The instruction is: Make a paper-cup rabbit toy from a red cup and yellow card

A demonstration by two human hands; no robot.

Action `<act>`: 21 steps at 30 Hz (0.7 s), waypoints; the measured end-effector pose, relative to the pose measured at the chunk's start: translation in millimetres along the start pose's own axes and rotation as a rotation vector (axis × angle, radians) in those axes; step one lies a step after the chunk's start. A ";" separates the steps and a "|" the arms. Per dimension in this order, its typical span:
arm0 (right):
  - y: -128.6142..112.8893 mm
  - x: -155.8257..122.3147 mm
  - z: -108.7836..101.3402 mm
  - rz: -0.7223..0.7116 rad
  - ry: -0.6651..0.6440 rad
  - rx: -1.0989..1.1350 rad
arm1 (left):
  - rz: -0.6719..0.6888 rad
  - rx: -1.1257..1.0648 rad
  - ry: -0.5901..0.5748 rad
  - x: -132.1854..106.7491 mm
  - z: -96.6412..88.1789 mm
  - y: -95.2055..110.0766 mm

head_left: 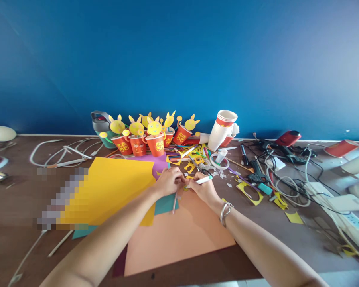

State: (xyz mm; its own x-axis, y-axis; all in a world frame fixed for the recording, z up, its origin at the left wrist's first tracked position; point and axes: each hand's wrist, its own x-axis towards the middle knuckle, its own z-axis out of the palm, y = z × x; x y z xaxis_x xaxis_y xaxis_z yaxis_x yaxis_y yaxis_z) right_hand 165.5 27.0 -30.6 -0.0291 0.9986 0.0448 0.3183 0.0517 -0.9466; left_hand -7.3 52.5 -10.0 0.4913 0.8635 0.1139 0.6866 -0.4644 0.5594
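Observation:
My left hand point(168, 181) is closed in a pinch on a small yellow paper cutout point(186, 187) fixed to a thin stick point(174, 202) that points down toward me. My right hand point(204, 189), with a bracelet at the wrist, grips a white marker pen point(201, 181) whose tip rests on the cutout. Both hands meet above an orange paper sheet point(179, 235). A large yellow paper sheet point(107, 189) lies just left of them.
Red paper cups with yellow bunny faces point(146, 137) line the wall, beside a stack of cups point(223, 129) and a grey-lidded bottle point(101, 123). Scissors, tape rolls point(218, 161), a glue gun point(259, 175), cables and a power strip point(351, 223) crowd the right. White cords point(62, 153) lie at the left.

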 end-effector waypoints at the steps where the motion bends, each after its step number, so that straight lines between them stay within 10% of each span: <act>1: -0.8 -0.2 0.0 0.001 0.006 0.000 | 0.000 0.001 -0.001 0.0 -0.1 0.0; 21: -3.4 -0.5 -2.1 0.037 -0.005 0.095 | 0.032 0.005 0.013 0.8 2.9 -4.9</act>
State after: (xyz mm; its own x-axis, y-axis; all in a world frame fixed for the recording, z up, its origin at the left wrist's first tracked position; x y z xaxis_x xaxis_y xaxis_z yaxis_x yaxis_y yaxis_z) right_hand 166.4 26.3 -26.6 -0.0233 0.9997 0.0079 0.2281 0.0130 -0.9735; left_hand -8.8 54.8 -15.0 0.5063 0.8506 0.1421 0.6730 -0.4928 0.5516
